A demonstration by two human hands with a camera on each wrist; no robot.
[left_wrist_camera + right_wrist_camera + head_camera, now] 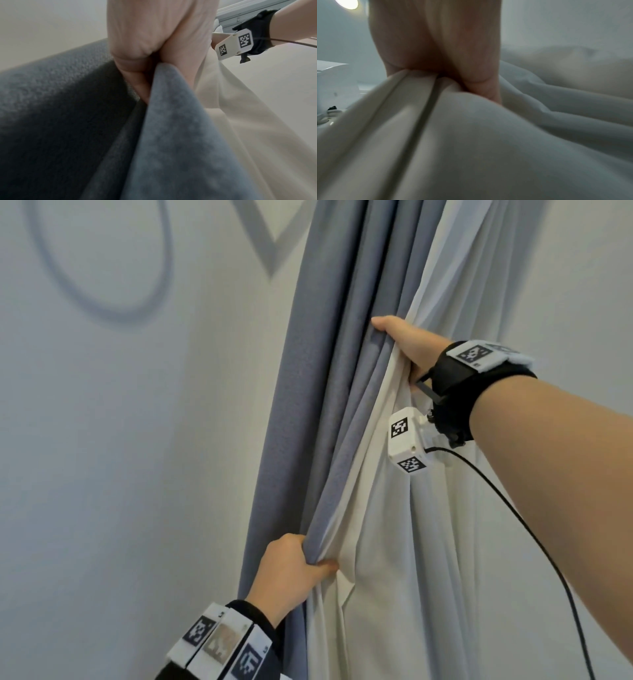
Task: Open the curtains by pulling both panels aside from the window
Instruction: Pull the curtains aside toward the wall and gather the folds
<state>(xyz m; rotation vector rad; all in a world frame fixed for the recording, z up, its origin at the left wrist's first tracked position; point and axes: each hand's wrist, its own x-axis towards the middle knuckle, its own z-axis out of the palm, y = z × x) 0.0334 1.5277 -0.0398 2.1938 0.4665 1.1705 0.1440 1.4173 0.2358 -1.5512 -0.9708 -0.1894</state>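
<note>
Hanging bunched against the pale wall [120, 440], the blue-grey curtain [325, 371] and the white sheer panel [411, 542] beside it are gathered into tight vertical folds, which suggests this side is already drawn well off the window; the window itself is out of frame, so whether the other side is done cannot be told, and it is probably what remains. Large grey shapes mark the wall behind.

Both hands are clamped on fabric, one above the other. The right hand [407, 344], higher up, wraps round the gathered folds where grey meets white. The left hand [291, 573], lower, squeezes the grey edge together with some white.

Only the left wrist view shows a grey rail or frame [248, 10] behind the right wrist, and the grey cloth's coarse weave [171, 135]. Only the right wrist view shows a round lamp [347, 3] and white objects [334, 81], too blurred to name; there the right hand's fingers [479, 75] press into white folds.
</note>
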